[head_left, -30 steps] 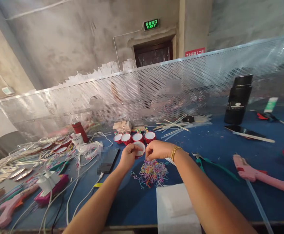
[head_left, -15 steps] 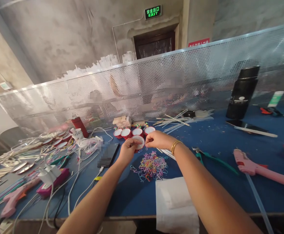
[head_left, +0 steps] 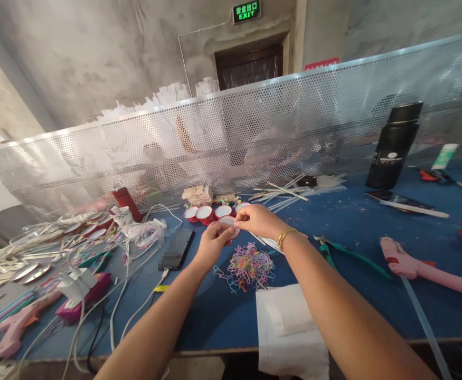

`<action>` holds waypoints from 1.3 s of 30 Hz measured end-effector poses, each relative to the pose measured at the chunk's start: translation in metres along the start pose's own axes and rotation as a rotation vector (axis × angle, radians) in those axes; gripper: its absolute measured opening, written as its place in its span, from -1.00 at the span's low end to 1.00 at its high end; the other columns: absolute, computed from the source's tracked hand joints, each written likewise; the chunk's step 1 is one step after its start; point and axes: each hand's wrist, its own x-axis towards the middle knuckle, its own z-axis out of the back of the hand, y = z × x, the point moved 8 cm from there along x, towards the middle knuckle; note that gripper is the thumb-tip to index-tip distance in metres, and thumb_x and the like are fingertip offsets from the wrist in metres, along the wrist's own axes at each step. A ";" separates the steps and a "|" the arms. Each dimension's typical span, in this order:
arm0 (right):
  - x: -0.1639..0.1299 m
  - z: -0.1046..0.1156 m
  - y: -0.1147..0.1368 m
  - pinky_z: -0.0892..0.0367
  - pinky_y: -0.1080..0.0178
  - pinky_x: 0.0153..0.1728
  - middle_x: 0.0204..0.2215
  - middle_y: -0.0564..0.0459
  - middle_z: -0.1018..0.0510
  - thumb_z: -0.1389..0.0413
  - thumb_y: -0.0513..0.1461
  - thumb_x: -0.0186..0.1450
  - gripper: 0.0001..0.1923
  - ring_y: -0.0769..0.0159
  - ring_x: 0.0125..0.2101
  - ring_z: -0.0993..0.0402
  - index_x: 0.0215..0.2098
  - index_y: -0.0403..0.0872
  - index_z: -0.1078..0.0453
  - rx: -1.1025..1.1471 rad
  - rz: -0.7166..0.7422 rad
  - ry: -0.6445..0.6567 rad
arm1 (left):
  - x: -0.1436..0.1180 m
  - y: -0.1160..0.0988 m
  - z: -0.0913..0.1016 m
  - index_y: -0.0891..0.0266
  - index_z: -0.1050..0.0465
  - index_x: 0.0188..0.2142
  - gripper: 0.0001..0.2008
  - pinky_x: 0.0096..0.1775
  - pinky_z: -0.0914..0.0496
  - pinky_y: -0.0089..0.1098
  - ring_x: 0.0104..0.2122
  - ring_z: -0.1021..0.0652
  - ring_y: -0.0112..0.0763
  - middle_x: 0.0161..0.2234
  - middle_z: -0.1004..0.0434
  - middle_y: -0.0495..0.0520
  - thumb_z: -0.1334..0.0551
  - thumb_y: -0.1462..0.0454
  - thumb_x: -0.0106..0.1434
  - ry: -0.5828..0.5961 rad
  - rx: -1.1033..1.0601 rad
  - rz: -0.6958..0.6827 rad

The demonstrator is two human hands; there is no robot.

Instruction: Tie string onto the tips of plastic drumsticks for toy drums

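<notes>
My left hand (head_left: 211,244) grips a small red drum-like round piece (head_left: 226,220) with a white face, tilted between thumb and fingers. At its right edge my right hand (head_left: 256,218) is closed in a pinch; whatever lies between those fingertips is too small to make out. Just beyond the hands stand several similar red pieces with white faces (head_left: 204,212), with little coloured bits behind them. A loose heap of thin multicoloured loops (head_left: 250,266) lies on the blue table below my hands.
Left of my hands are a dark phone (head_left: 176,250), white cables, a pink glue gun (head_left: 17,324) and a red bottle (head_left: 126,205). To the right lie green-handled pliers (head_left: 353,258), another pink glue gun (head_left: 401,258) and a black flask (head_left: 394,148). A perforated screen (head_left: 223,137) runs behind.
My right hand has moved slightly left, bringing its pinched fingers up against the round piece's edge. The piece has tilted, showing less of its white face. The view has shifted slightly.
</notes>
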 end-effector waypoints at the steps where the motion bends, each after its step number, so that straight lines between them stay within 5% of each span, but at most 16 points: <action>1: 0.000 -0.001 0.000 -0.24 0.32 -0.35 -0.45 0.02 -0.65 -0.23 -0.29 0.24 -0.90 0.33 -0.40 -0.51 -0.43 -0.12 -0.57 -0.004 -0.003 0.000 | 0.000 -0.001 0.000 0.27 -0.60 -0.38 -0.67 -0.35 -0.44 -0.42 -0.41 -0.51 -0.42 -0.38 -0.51 0.06 -0.46 0.04 0.04 -0.007 0.028 -0.013; 9: 0.004 -0.020 -0.002 -0.24 0.33 -0.36 -0.51 0.11 -0.56 -0.21 -0.30 0.20 -0.93 0.38 -0.44 -0.43 -0.45 -0.10 -0.50 0.156 0.037 0.053 | 0.007 0.003 0.011 0.25 -0.47 -0.51 -0.72 -0.48 -0.26 -0.44 -0.57 -0.38 -0.50 -0.56 -0.39 -0.05 -0.42 0.11 0.01 -0.092 0.031 -0.055; 20: -0.026 -0.018 0.048 -0.41 0.19 0.01 -0.28 0.03 -0.63 -0.22 -0.21 0.29 -0.91 0.32 -0.17 -0.54 -0.31 -0.08 -0.51 0.682 0.184 0.431 | 0.013 0.002 0.031 0.24 -0.41 -0.55 -0.82 -0.48 -0.24 -0.46 -0.56 -0.37 -0.50 -0.58 -0.40 -0.05 -0.35 0.22 0.01 -0.207 0.078 -0.069; 26: -0.009 -0.019 0.022 -0.52 0.18 -0.21 -0.39 0.15 -0.58 -0.35 -0.12 0.20 -0.61 0.42 -0.47 -0.50 -0.03 -0.06 -0.55 0.728 0.124 0.267 | 0.006 -0.006 0.012 0.25 -0.47 -0.42 -0.68 -0.46 -0.23 -0.46 -0.55 -0.35 -0.51 -0.56 -0.39 -0.05 -0.43 0.06 0.05 -0.070 -0.036 -0.112; 30: -0.006 0.009 0.008 -0.54 0.15 -0.12 -0.11 0.02 -0.63 -0.39 -0.09 0.16 -0.25 0.35 -0.29 -0.57 0.29 0.06 -0.35 0.609 0.146 0.055 | 0.006 -0.013 0.016 0.23 -0.41 -0.41 -0.60 -0.44 -0.27 -0.46 -0.52 -0.38 -0.51 -0.50 -0.45 -0.02 -0.41 -0.04 0.07 -0.050 -0.120 -0.091; 33: -0.008 0.023 0.003 -0.46 0.04 0.07 0.12 -0.12 -0.55 -0.47 -0.11 0.07 -0.08 0.16 -0.01 -0.55 0.34 0.07 -0.27 0.328 0.170 -0.089 | 0.009 -0.013 0.023 0.21 -0.38 -0.39 -0.67 -0.47 -0.26 -0.48 -0.54 -0.34 -0.53 -0.52 -0.36 -0.09 -0.39 0.04 0.09 -0.085 -0.114 -0.079; 36: -0.008 0.008 0.009 -0.29 -0.10 0.24 0.28 -0.11 -0.43 -0.48 -0.10 0.06 -0.02 -0.01 0.23 -0.40 0.37 0.15 -0.20 0.033 0.206 -0.061 | 0.011 -0.009 0.029 0.18 -0.37 -0.23 -0.69 -0.48 -0.26 -0.49 -0.56 -0.34 -0.54 -0.47 -0.38 -0.12 -0.39 0.18 0.07 -0.128 -0.080 -0.067; 39: -0.007 -0.010 0.016 -0.11 -0.22 0.28 0.28 -0.09 -0.43 -0.48 -0.04 0.03 -0.03 -0.14 0.25 -0.36 0.33 0.15 -0.22 -0.157 0.185 -0.039 | 0.011 -0.007 0.031 0.15 -0.33 0.00 -0.48 -0.44 -0.34 -0.47 -0.49 -0.44 -0.50 -0.28 -0.52 -0.02 -0.40 0.23 0.05 -0.155 -0.102 -0.083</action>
